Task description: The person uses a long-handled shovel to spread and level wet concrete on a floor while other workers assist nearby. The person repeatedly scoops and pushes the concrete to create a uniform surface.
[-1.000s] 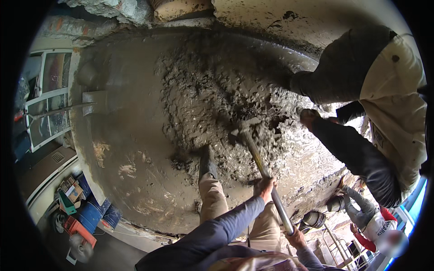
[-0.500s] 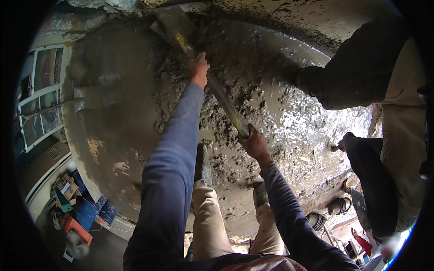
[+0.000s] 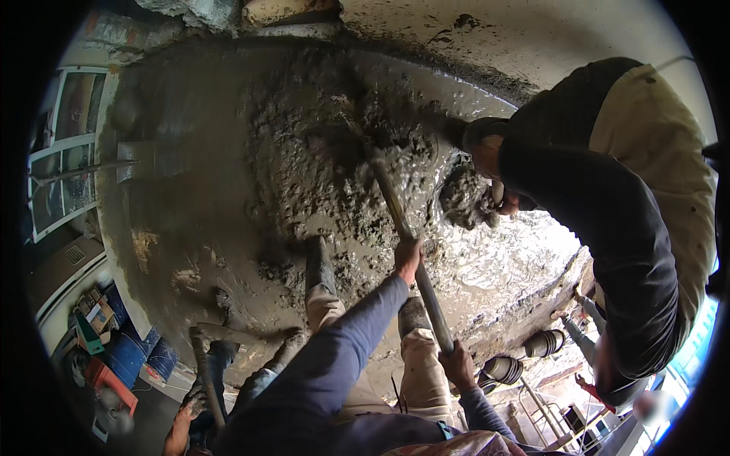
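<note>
My left hand (image 3: 409, 261) is closed around the middle of a shovel's long handle (image 3: 391, 204). My right hand (image 3: 458, 366) grips the handle's rear end, close to my right leg. The shovel slants away from me, its head low in the wet grey concrete (image 3: 304, 205) and hidden by mud and blur. Both my boots (image 3: 319, 266) stand in the mix. Just right of the shovel, a person in dark sleeves (image 3: 593, 182) bends over with a hand at a mud-filled bucket (image 3: 465, 196).
At lower left another person's hand (image 3: 182, 425) holds a long-handled tool (image 3: 205, 372). Stacked buckets (image 3: 544, 343) lie at lower right. A window frame (image 3: 65, 156) borders the left side, above a blue barrel (image 3: 122, 353). A mud-splashed wall (image 3: 487, 45) rises at the far side.
Both my hands have drawn back toward me with the shovel, its head now down in the concrete. The person at right has leaned in, and a bucket and another person at lower left have appeared.
</note>
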`<state>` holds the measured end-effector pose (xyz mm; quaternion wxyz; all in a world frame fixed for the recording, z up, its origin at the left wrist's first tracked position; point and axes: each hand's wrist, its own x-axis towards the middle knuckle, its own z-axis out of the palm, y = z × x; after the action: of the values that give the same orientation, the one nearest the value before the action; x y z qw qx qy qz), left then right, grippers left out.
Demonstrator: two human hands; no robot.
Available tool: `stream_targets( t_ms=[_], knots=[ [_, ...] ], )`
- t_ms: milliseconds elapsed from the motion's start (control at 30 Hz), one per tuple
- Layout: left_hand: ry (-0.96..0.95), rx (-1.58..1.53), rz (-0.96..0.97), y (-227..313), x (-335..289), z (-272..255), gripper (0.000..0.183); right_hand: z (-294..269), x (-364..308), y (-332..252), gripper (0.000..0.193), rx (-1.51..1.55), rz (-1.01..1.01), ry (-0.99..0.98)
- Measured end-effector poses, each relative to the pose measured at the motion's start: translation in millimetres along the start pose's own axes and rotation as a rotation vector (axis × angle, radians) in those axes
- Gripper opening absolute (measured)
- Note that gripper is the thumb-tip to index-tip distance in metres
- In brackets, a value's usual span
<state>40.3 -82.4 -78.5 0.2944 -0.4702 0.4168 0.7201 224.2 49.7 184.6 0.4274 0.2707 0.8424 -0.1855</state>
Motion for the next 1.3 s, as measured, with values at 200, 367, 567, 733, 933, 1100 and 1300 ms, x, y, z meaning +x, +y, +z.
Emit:
stream_targets(
  t_ms=[200, 367, 567, 733, 933, 1100, 1300],
  knots=[
    [0.041, -0.279, -0.509, -62, -148, -17, 0.015, -26, -125, 90, 0.053, -0.191, 0.165, -0.141],
    [0.106, -0.389, -0.389, 41, -132, -78, 0.015, 2, -54, 38, 0.041, -0.244, -0.003, -0.148],
    [0.412, -0.111, 0.289, 291, 81, -212, 0.028, 99, 168, -234, 0.064, -0.080, -0.592, -0.135],
    [0.621, 0.488, 0.360, 426, 202, -275, 0.032, 98, 243, -393, 0.056, 0.100, -0.664, -0.253],
    [0.577, 0.274, 0.399, 266, 178, -231, 0.032, 76, 195, -241, 0.057, 0.053, -0.566, -0.292],
    [0.490, 0.244, 0.227, 71, 102, -124, 0.024, 30, 115, -51, 0.051, 0.006, -0.473, -0.207],
    [0.324, 0.013, 0.211, -131, -53, -47, 0.028, 6, -16, 124, 0.042, -0.085, -0.244, -0.189]
  ],
)
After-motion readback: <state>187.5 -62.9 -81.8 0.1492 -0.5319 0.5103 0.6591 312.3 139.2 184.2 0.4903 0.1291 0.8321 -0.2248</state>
